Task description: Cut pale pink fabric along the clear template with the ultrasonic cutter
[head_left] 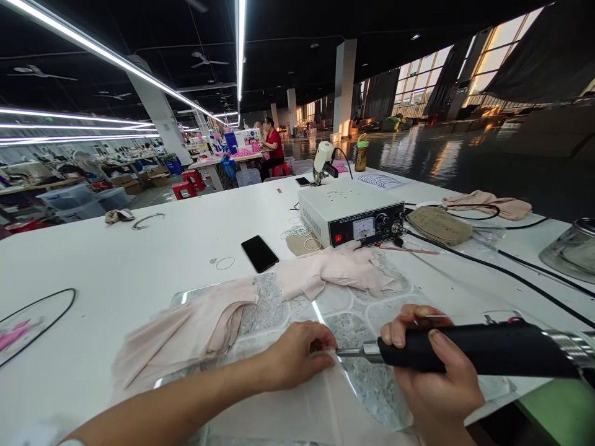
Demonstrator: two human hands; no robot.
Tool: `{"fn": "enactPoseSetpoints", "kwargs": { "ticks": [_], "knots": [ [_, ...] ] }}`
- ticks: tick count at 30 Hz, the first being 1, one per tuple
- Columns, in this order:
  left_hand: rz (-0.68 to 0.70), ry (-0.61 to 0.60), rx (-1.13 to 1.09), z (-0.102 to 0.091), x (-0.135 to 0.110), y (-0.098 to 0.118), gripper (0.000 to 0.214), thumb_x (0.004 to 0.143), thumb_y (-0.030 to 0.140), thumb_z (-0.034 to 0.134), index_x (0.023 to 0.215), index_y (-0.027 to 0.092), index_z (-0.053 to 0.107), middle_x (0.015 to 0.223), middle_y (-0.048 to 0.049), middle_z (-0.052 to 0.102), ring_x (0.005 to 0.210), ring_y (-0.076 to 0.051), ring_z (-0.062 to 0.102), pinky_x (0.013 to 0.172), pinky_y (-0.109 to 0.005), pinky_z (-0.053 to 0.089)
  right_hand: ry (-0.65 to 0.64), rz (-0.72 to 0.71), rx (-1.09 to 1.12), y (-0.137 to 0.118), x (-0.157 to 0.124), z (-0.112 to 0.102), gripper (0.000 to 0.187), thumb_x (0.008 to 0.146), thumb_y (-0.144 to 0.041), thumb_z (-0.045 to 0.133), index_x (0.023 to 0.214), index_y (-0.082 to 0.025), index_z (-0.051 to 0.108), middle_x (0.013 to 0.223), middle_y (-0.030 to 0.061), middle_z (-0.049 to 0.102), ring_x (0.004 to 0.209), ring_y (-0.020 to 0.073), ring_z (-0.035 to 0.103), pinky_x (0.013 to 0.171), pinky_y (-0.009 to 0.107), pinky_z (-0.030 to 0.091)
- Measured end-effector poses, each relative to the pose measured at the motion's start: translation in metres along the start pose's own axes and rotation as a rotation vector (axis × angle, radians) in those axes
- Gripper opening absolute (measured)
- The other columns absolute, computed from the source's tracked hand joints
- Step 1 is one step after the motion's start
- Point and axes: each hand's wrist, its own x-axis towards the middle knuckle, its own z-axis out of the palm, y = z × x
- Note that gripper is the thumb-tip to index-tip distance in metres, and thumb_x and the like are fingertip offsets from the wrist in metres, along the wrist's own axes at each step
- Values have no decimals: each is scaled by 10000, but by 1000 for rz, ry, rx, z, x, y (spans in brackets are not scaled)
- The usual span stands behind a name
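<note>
- Head view, left hand (300, 356): thumb and fingers pinched on the pale pink fabric (302, 409), right at the metal tip (353, 352). Exact contact is hidden by the fingers.
- Head view, right hand (437, 365): wrapped around the black tool (502, 347), tip aimed left at the pinch. The fabric lies near the edge, over a marbled mat (348, 328) on the white tabletop (139, 254).
- Risk: fingertips sit at the tip; a slip of the tool could catch them, more so if the tip is live or hot (can't tell).
- Risk: thin cloth could pucker or shift if the left pinch loosens or the tool pushes off-line.
- Risk: the black cable (493, 266) could drag on the tool if it snags.
- Materials: cloth looks thin, soft, matte; layered stack (186, 328) at left, crumpled pieces (325, 272) farther back. Mat is glossy, grey-patterned, with rounded pale outlines. Tool body smooth and cylindrical, tip narrow bare metal. Control box (362, 220) boxy, pale-topped, black-fronted.
</note>
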Motion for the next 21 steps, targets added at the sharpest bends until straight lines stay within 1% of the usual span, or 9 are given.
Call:
{"fn": "enactPoseSetpoints", "kwargs": {
  "ticks": [3, 7, 12, 17, 19, 21],
  "knots": [
    [-15, 54, -35, 5, -1, -6, 133, 746, 94, 677, 868, 147, 687, 765, 18, 642, 672, -110, 551, 602, -180, 416, 27, -3, -18, -2, 2, -2, 122, 621, -272, 619, 725, -208, 624, 711, -19, 547, 430, 99, 485, 424, 281, 436],
    [29, 89, -64, 6, -2, -10, 83, 770, 73, 654, 801, 141, 691, 735, 20, 654, 650, -97, 551, 593, -167, 406, 19, -11, -28, -2, 2, -1, 124, 628, -282, 614, 726, -208, 633, 704, -17, 548, 421, 99, 477, 419, 283, 426],
    [127, 127, -77, 8, -4, -12, 153, 805, 52, 601, 822, 155, 713, 795, -3, 674, 700, -110, 590, 614, -171, 425, -2, -16, -21, -2, 3, 1, 127, 630, -279, 620, 737, -214, 645, 715, -13, 559, 429, 102, 485, 424, 285, 428],
    [209, 170, -84, 7, -9, -10, 164, 830, 60, 572, 846, 150, 708, 936, -43, 667, 825, -134, 624, 696, -189, 466, 11, -25, -20, -5, 6, 0, 113, 638, -271, 611, 736, -219, 630, 712, -14, 552, 432, 100, 481, 425, 283, 433],
    [221, 179, -67, 6, -9, -9, 169, 840, 67, 566, 862, 155, 708, 924, -43, 663, 817, -134, 625, 688, -189, 468, 2, -14, -21, -3, 5, 0, 116, 647, -278, 608, 747, -223, 628, 719, -14, 552, 436, 99, 485, 429, 284, 439],
    [219, 185, -40, 6, -9, -10, 174, 846, 70, 561, 869, 162, 706, 873, -34, 662, 776, -129, 621, 646, -182, 459, -14, 6, -22, -1, 3, 0, 126, 659, -290, 608, 766, -228, 630, 727, -15, 555, 439, 100, 491, 435, 285, 444]
  ]
}}
